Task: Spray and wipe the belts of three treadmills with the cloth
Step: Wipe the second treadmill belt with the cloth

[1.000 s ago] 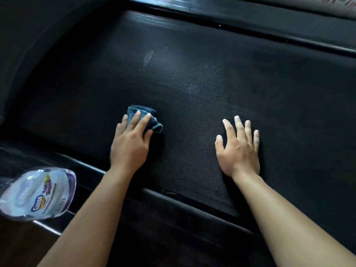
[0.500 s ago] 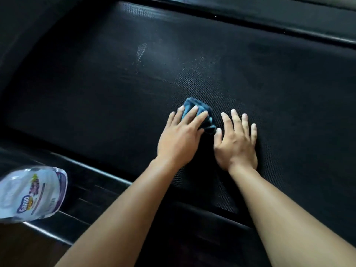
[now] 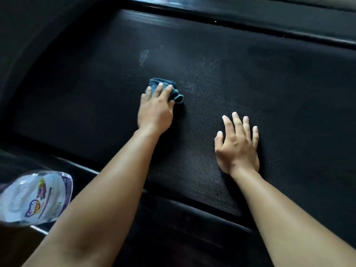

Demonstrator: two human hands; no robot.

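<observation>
The blue cloth (image 3: 163, 82) lay on the black treadmill belt (image 3: 279, 89), near the middle of it. It was all scrunched up in a small lump. The lump was a bit longer one way. It ran from up on the left to down on the right. A little rolled end stuck out at the low right side and pointed to the right.

The left hand (image 3: 155, 110) was on top of the cloth. Its fingers (image 3: 160, 89) were straight and flat, and they pressed the cloth down on the belt. They pointed up and away from the person. They were not curled round the cloth.

The right hand (image 3: 238, 147) lay flat on the belt too, with its fingers spread out. It held nothing. It was to the right of the cloth and apart from it.

The belt ran long from left to right, and it sloped down a bit to the right. A dark rail (image 3: 250, 20) ran along its far side. Another dark rail (image 3: 183, 207) ran along the near side, under both arms.

A small pale spot (image 3: 143, 55) showed on the belt past the cloth. A patch of tiny pale dots (image 3: 204, 74) showed just to the right of the cloth.

A white spray bottle (image 3: 36, 197) was at the bottom left, by the near rail. It looked blurry. Its label said Ganso.
</observation>
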